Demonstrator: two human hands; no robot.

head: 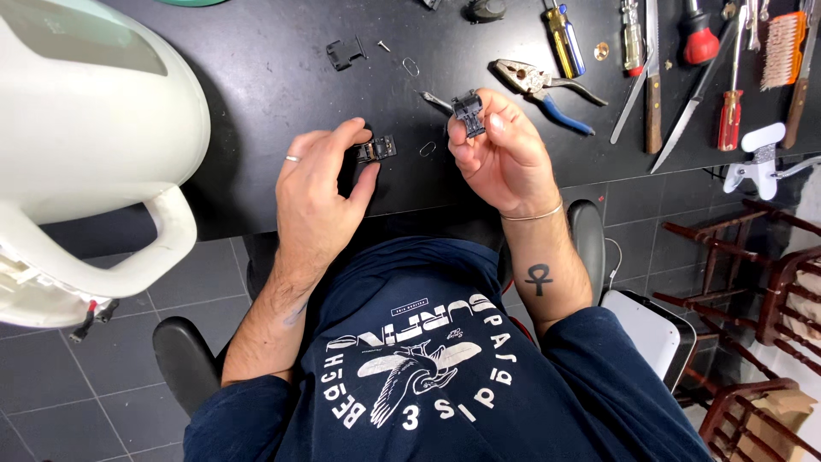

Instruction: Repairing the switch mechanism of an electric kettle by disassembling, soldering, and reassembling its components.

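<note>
- The left hand (321, 184) is pinching a small black clip part (377, 150) between thumb and fingertips, holding it low over the black counter (256, 77), near its front edge.
- The right hand (500, 150) is gripping a second black plastic part (469, 113), raised slightly and tilted toward the camera; both hands are closed on their pieces.
- Judged from the layout, disassembly is looking well advanced: a detached black piece (345, 53), a loose screw (384, 46) and two small wire loops, one (410, 65) farther back and another (428, 148) between the hands, are lying apart on the counter. Whether the two held parts are being separated or rejoined cannot be told.
- A large white appliance housing (85, 128) is overhanging the counter's left end, crowding the left hand's outward travel.
- Pliers (539, 85) are lying just beyond the right hand; screwdrivers (564, 38), knives (654, 94) and a brush (782, 47) are lining the far right.
- Open room is remaining mainly in the middle of the counter, behind the hands; the front edge is running directly beneath both wrists, so dropped pieces could be falling to the tiled floor (85, 376).
</note>
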